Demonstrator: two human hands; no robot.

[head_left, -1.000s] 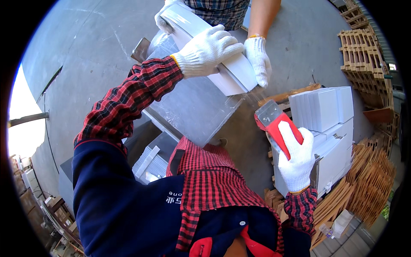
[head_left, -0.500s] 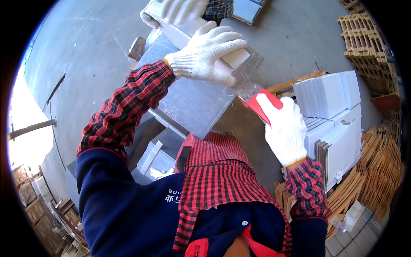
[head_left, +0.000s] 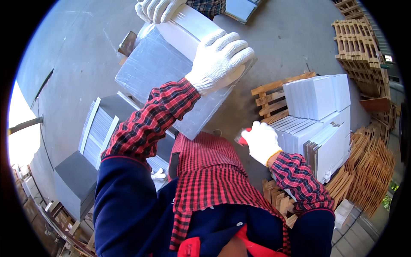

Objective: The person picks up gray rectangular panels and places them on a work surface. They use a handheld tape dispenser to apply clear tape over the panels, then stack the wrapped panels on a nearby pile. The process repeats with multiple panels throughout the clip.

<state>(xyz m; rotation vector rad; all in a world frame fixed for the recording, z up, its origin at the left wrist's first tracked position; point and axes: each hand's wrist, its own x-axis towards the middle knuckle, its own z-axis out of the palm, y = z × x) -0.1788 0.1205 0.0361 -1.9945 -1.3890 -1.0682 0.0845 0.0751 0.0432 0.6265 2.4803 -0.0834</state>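
A grey, film-scuffed tabletop [head_left: 154, 70] stands before me, and a long white carton [head_left: 186, 36] lies across it. My left hand [head_left: 222, 62], in a white knitted glove, is wrapped over the carton's near right end, its fingers bent and close together. Low to the right, off the table, my gloved right hand [head_left: 262, 143] is closed around a red tape dispenser [head_left: 245, 136]; most of the tool is hidden by the fingers. At the carton's far end, another person's white-gloved hand [head_left: 162, 9] rests on it.
Stacked white flat cartons [head_left: 319, 96] stand to the right beside a wooden pallet [head_left: 269, 100]. Bundled grey sheets [head_left: 96, 128] lie left of the table. Farther right are piled pallets [head_left: 355, 40] and thin wooden slats [head_left: 372, 171].
My right hand has drawn the tape dispenser down and away from the table edge. My left hand has closed over the carton's end. The other person's hand has shifted left.
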